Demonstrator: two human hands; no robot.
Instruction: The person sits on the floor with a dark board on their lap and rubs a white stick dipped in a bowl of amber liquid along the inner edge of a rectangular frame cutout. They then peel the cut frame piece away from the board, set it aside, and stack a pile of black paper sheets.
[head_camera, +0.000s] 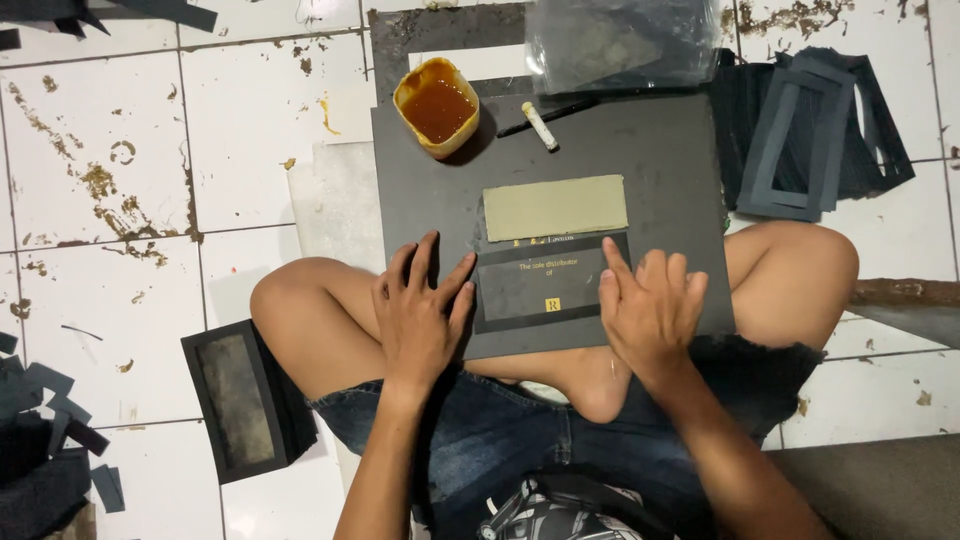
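Floor: I see white tiles stained brown, black paper scraps at the edges.
Board: a dark grey board rests on the crossed legs.
Left hand: flat, fingers spread, pressing the board beside the black printed sheet.
Right hand: fingers apart, forefinger on the sheet's right edge.
Sheet: touching the tan card above it.
Glue cup: top of board, brush beside it.
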